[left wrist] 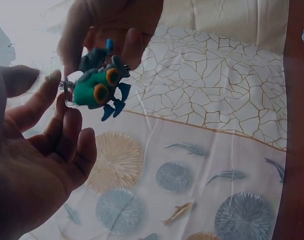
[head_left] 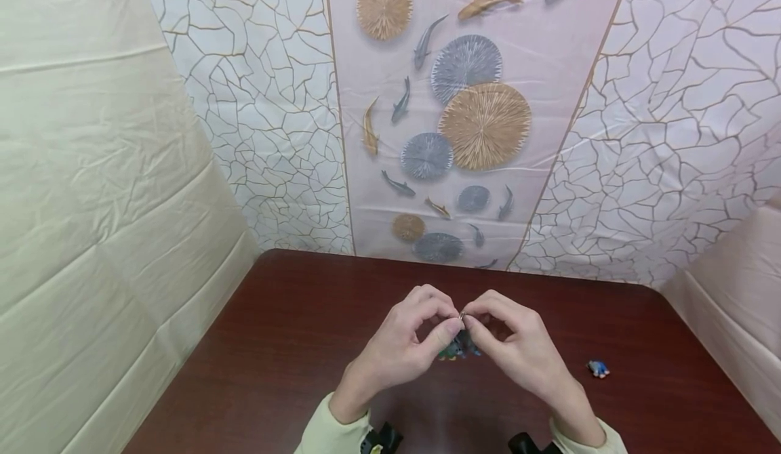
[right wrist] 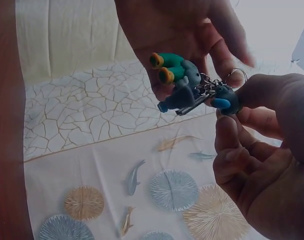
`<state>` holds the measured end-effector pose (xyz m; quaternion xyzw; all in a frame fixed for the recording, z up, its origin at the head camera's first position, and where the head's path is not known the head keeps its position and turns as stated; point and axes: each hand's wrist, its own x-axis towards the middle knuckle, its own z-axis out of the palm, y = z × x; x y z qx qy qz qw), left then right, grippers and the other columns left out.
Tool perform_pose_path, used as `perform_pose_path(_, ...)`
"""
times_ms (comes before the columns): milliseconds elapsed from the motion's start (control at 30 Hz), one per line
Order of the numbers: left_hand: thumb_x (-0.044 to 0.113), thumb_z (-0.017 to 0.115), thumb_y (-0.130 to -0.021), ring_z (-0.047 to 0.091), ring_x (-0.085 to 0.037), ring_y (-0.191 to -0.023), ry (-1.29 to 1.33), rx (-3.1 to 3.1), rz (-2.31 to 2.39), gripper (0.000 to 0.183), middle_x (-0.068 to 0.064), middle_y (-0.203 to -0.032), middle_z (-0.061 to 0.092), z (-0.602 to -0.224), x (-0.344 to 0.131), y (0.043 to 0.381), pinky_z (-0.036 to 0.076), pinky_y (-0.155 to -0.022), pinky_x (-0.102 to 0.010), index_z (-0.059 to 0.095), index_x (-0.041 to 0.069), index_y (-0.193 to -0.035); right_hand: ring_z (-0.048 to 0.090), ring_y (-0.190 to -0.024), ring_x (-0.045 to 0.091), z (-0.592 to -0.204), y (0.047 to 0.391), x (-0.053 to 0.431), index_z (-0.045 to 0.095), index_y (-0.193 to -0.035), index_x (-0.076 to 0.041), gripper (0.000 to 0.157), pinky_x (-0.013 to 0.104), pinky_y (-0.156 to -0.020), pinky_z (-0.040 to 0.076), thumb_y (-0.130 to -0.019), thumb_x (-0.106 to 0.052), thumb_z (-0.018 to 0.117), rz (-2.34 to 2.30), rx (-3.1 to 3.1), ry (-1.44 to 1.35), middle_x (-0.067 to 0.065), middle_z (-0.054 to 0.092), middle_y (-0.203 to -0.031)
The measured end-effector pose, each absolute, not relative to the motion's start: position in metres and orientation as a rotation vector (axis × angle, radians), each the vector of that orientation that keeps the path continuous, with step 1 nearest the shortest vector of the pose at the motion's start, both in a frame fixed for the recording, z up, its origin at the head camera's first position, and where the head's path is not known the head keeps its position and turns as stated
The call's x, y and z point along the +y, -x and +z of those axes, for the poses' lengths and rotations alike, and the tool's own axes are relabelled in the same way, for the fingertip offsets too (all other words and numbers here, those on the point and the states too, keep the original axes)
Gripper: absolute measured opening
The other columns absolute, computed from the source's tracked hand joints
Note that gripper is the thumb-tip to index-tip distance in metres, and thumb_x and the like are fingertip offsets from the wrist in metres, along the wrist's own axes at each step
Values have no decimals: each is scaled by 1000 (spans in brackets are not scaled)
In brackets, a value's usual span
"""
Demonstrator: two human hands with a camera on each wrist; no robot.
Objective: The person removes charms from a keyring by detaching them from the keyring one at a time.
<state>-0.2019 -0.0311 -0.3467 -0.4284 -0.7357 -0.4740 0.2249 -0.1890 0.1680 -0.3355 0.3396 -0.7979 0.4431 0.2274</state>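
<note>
The dark red counter ran back to the patterned cloth, and the two hands worked above its near part, raised over the wood. The left hand came in from the near left and the right hand from the near right, their fingertips almost meeting in the middle. Each pinched at the same small metal ring between thumb and forefinger, the other fingers loosely bent.

What mattered most was that the ring sat in the narrow gap between the two sets of fingertips, neither hand clearly nearer to it, with the small figures hanging below it on short metal chains. The lone figure lay apart on the counter, to the right of the right hand and well away from the left one; its longer side slanted from far left to near right.

Counted by size: one counter, two hands, two pale sleeves, two black wrist devices, one figure on the wood, one ring that could be made out. At least two figures hung from the chains, perhaps three, since fingers and shadow hid part of the bunch.
</note>
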Motion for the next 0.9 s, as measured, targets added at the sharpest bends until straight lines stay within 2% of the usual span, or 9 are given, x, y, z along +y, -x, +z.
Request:
perform_pose_path(167,20,59,-98,56,-7,-93,1160,-2050,-1315,12,3,-96,62,-346,-31,202,49,-78,-18,67,16,-92,55,-65,1,-336,190,167,67,-93,-18,26,15,-50,44,-84,6,70,1221,-2160,-1000,-8,60,-83)
perform_pose_path(400,16,62,-95,56,-8,-88,1178,-2018,-1342,9,1,-92,62,-344,-33,201,49,-74,-18,67,15,-88,54,-64,1,-335,190,165,68,-94,-18,27,15,-51,44,-84,7,70,1220,-2136,-1017,-7,61,-84)
perform_pose_path(700,19,65,-94,56,-11,-97,1178,-2020,-1370,9,-1,-98,61,-342,-37,199,48,-81,-18,72,14,-91,55,-61,2,-334,190,163,69,-97,-17,28,17,-50,46,-85,8,68,1282,-2132,-1013,-6,62,-84)
perform_pose_path(900,13,67,-92,54,-13,-99,1231,-1978,-1377,5,-2,-100,57,-342,-38,200,48,-84,-19,72,13,-92,53,-63,3,-334,190,163,69,-99,-16,30,18,-50,44,-84,10,67,1302,-2104,-1056,-5,62,-85)
